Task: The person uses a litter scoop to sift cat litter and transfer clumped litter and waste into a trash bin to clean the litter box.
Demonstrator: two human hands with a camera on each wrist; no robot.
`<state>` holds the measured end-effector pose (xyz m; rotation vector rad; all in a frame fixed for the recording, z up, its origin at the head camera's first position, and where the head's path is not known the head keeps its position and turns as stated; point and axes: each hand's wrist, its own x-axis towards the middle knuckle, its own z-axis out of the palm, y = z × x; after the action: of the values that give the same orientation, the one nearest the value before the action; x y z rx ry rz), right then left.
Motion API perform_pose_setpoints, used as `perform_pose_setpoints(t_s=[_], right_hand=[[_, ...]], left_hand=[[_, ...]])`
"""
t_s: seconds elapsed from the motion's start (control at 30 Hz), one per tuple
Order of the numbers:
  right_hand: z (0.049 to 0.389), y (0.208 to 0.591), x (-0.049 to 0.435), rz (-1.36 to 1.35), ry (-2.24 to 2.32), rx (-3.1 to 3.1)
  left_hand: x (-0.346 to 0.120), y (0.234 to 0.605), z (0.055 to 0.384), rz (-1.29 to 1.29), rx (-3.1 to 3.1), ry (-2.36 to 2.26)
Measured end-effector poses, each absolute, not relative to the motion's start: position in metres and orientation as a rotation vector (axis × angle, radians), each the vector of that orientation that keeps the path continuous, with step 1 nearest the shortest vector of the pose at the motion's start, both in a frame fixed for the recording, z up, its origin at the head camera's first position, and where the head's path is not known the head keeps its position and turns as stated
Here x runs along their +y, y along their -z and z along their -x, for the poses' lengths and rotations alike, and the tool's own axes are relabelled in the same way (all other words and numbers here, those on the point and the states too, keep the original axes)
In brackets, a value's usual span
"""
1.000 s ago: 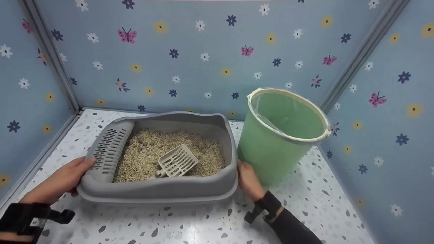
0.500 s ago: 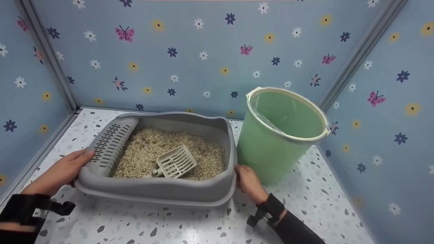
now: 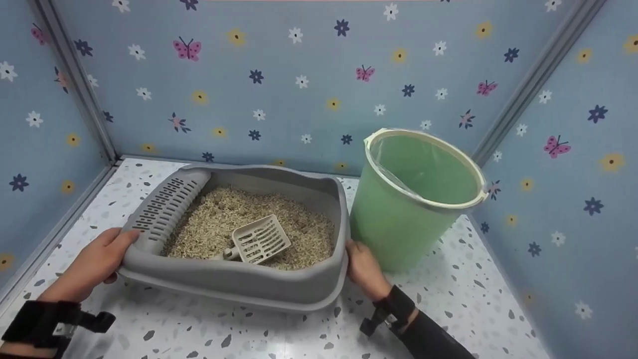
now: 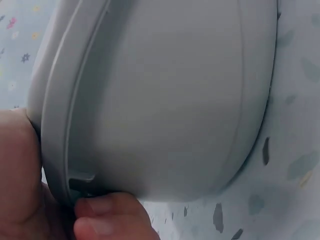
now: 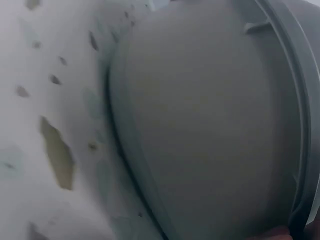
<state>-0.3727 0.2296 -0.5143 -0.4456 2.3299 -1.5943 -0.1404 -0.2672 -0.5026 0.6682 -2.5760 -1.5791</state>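
Observation:
A grey litter box point(image 3: 234, 279) sits at a slant on the speckled surface, its left end farther back than its right front corner. Pale brown litter point(image 3: 214, 214) fills it, and a beige slotted scoop point(image 3: 261, 239) lies on top, handle partly hidden behind the front rim. My left hand point(image 3: 102, 257) grips the left end, thumb over the rim; in the left wrist view its fingers point(image 4: 112, 217) curl under the rim's edge. My right hand point(image 3: 366, 267) holds the right end by the rim, most of its fingers hidden. Its wrist view shows mainly the box's outer wall point(image 5: 210, 125).
Close beside the box's right end, next to my right hand, stands a green bin point(image 3: 398, 234) with a cream rim and clear liner. A flowered blue wall point(image 3: 299, 60) rises behind, with side panels left and right. White speckled surface point(image 3: 279, 334) extends in front.
The litter box has turned clockwise a little: its left end went back and its right front corner came nearer. Both hands kept their hold. The bin has stayed put.

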Motion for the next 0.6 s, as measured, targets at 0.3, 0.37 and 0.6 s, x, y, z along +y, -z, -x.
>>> perform_pose_setpoints(t_s=[0.3, 0.37, 0.6], right_hand=[[0.395, 0.516, 0.233, 0.458, 1.669, 2.087], [0.406, 0.518, 0.23, 0.432, 1.701, 2.078], [0.416, 0.521, 0.222, 0.527, 1.785, 2.058]], left_hand=[[-0.255, 0.5, 0.132, -0.74, -2.54, 1.508], [-0.245, 0.501, 0.127, -0.757, -2.539, 1.519], [-0.229, 0.507, 0.12, -0.847, -2.535, 1.543]])
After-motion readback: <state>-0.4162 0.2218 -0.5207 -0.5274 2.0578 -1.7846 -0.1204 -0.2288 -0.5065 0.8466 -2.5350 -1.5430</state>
